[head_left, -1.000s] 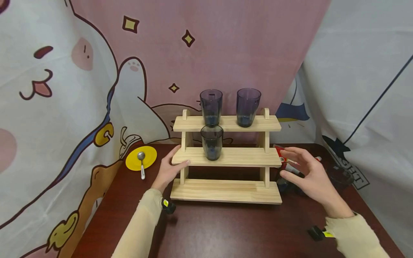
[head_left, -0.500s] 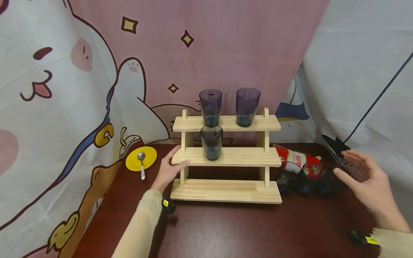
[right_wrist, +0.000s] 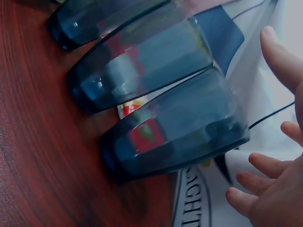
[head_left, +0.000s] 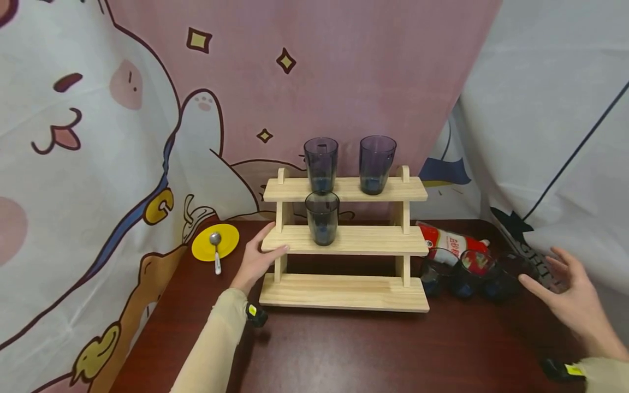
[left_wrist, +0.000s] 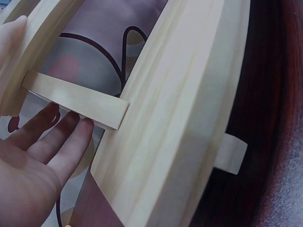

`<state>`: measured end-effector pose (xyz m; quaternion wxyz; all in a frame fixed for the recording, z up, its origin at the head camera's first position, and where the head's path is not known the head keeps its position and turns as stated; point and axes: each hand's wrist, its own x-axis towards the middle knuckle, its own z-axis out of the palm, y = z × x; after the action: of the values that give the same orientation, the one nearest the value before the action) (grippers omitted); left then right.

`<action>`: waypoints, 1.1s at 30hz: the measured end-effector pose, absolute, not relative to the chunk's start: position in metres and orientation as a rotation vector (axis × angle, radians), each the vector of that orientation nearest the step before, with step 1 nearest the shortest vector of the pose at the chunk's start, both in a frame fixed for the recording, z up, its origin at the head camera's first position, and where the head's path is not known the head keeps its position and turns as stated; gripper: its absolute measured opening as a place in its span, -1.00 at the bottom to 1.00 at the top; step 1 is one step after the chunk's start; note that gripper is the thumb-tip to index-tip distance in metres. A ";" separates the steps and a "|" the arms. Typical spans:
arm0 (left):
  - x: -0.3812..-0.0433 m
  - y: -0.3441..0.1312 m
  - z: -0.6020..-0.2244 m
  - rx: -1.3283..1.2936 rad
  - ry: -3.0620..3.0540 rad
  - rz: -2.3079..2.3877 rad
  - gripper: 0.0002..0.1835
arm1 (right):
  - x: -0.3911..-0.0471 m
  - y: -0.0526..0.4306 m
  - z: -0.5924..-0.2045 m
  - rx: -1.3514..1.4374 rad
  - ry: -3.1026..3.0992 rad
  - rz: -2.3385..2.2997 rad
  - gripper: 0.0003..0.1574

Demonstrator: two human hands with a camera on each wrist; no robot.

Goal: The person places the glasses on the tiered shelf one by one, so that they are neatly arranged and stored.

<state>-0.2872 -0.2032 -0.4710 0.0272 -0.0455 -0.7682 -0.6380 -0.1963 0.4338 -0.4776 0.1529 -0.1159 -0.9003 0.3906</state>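
Note:
My left hand (head_left: 253, 263) holds the left end of a three-tier wooden shelf rack (head_left: 375, 241), its thumb on the middle board. In the left wrist view the other fingers (left_wrist: 71, 142) lie against the rack's side upright (left_wrist: 78, 97). Two purple-tinted glasses (head_left: 321, 164) stand upright on the top tier and one grey glass (head_left: 322, 221) on the middle tier. My right hand (head_left: 577, 303), fingers spread and holding nothing, is beside a row of three dark blue glasses (head_left: 501, 284) right of the rack. The nearest glass (right_wrist: 175, 127) is close to its fingertips in the right wrist view.
Behind the row of glasses lies a red and white packet (head_left: 454, 240). A yellow plate (head_left: 201, 248) with a spoon (head_left: 217, 251) across it sits on the left of the dark wooden table (head_left: 344, 349). Printed curtains (head_left: 383, 71) hang close behind and at both sides.
My right hand has moved from the rack's right end out to the right, past the row of glasses, which now shows more fully. The left hand and rack have stayed put.

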 end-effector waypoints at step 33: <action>-0.304 -0.207 -0.504 -0.135 -2.342 -1.921 -0.13 | -0.221 0.446 -0.537 0.045 -2.015 2.219 -0.08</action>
<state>-0.3041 -0.2070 -0.5041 0.0547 -0.0444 -0.7713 -0.6325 -0.2211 0.4462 -0.5372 0.0722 0.0151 -0.6704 0.7383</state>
